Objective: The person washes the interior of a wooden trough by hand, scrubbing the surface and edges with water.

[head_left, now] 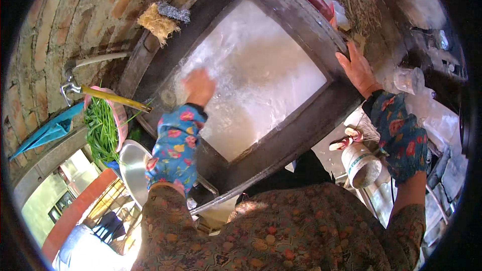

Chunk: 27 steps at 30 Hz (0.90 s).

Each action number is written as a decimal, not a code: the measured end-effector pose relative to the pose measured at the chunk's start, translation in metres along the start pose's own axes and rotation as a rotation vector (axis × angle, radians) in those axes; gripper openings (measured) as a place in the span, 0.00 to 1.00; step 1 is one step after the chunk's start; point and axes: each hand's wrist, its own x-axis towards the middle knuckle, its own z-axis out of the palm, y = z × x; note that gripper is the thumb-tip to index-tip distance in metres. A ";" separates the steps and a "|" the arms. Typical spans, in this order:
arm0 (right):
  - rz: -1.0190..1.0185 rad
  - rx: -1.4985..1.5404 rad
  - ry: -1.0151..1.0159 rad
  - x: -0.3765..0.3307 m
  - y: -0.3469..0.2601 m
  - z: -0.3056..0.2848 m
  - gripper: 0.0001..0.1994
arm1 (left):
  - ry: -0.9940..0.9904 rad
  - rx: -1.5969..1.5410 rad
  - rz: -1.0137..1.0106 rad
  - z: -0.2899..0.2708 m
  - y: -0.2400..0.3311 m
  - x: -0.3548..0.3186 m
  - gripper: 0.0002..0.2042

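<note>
Evidently wet work: cloudy water point(251, 80) in the sink point(293, 133)

Sink directly before the person. Left hand point(199, 87) blurred, at the water toward the sink's left side; cannot tell whether it grips anything. Right hand point(359, 72) unclenched, fingers spread on the right rim. Greens point(99, 128) in a pink basket point(121, 120), beside the tap point(72, 89). Yellow scrubber point(156, 23) near the upper-left rim.

My left hand point(199, 87) blurs, the water point(281, 105) glares, the lower left burns white, bricks point(42, 45) bend toward black edges.
</note>
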 end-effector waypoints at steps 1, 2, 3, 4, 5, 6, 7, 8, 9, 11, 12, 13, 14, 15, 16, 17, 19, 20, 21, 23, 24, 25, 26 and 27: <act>-0.010 0.000 -0.001 0.000 -0.001 0.002 0.27 | 0.195 -0.103 0.158 0.009 0.017 0.008 0.27; -0.065 -0.030 0.068 0.002 0.001 0.006 0.24 | 0.392 -0.205 0.317 0.016 0.036 0.022 0.25; -0.114 -0.062 0.135 0.003 0.003 0.011 0.21 | 0.268 -0.205 0.419 0.006 0.061 0.038 0.28; -0.096 -0.076 0.137 0.000 0.005 0.008 0.21 | 0.264 -0.186 0.445 -0.010 0.103 0.042 0.28; -0.058 -0.019 0.097 0.000 0.002 0.006 0.21 | 0.263 -0.159 0.459 -0.022 0.134 0.044 0.27; -0.030 0.039 0.059 0.001 -0.003 0.004 0.22 | 0.269 -0.161 0.459 -0.019 0.150 0.050 0.27; -0.032 0.034 0.065 0.002 -0.004 0.004 0.22 | 0.343 -0.181 0.498 -0.015 0.163 0.060 0.28; -0.007 0.022 0.031 0.004 -0.004 0.006 0.22 | 0.417 -0.201 0.536 -0.012 0.169 0.072 0.28; 0.033 0.002 -0.004 0.004 0.001 0.005 0.21 | 0.419 -0.212 0.549 -0.008 0.175 0.085 0.28; 0.043 0.002 -0.012 0.005 -0.004 0.004 0.21 | 0.334 -0.111 0.515 -0.005 0.171 0.105 0.31; 0.061 0.008 -0.025 0.005 -0.002 0.006 0.21 | 0.272 -0.126 0.516 -0.008 0.166 0.109 0.31; 0.072 0.006 -0.023 0.005 -0.004 0.004 0.21 | 0.284 -0.069 0.511 -0.006 0.157 0.113 0.33; 0.054 0.030 -0.012 0.006 -0.006 0.002 0.21 | 0.299 -0.109 0.451 -0.004 0.144 0.116 0.33; 0.034 0.056 -0.006 0.005 -0.007 0.002 0.21 | 0.312 -0.147 0.386 -0.001 0.128 0.117 0.34; 0.028 0.065 -0.013 0.006 -0.008 0.004 0.21 | 0.273 -0.167 0.336 0.007 0.104 0.116 0.35; 0.025 0.044 -0.013 0.007 -0.008 0.003 0.21 | 0.237 -0.192 0.290 0.015 0.081 0.114 0.36; 0.020 0.026 -0.012 0.005 -0.008 -0.001 0.22 | 0.128 -0.253 0.153 0.030 0.040 0.098 0.38; 0.026 0.032 -0.012 0.004 -0.008 -0.002 0.22 | 0.123 -0.242 0.090 0.039 0.023 0.081 0.39; 0.038 0.035 -0.009 0.002 -0.006 -0.004 0.23 | 0.118 -0.234 0.034 0.044 0.009 0.061 0.39; 0.022 0.016 0.022 -0.002 0.005 -0.001 0.23 | -0.060 -0.155 -0.116 0.040 -0.012 0.027 0.40; -0.012 0.001 0.042 0.000 0.005 0.001 0.24 | -0.099 -0.147 -0.174 0.041 -0.036 0.014 0.40; -0.026 0.008 0.042 0.002 0.000 0.000 0.24 | -0.141 -0.143 -0.233 0.043 -0.060 0.004 0.40; -0.024 0.033 0.026 0.003 -0.007 0.000 0.24 | -0.138 -0.140 -0.249 0.038 -0.080 -0.003 0.40; -0.016 0.053 0.012 0.003 -0.010 -0.001 0.24 | -0.198 -0.064 -0.274 0.032 -0.095 -0.009 0.39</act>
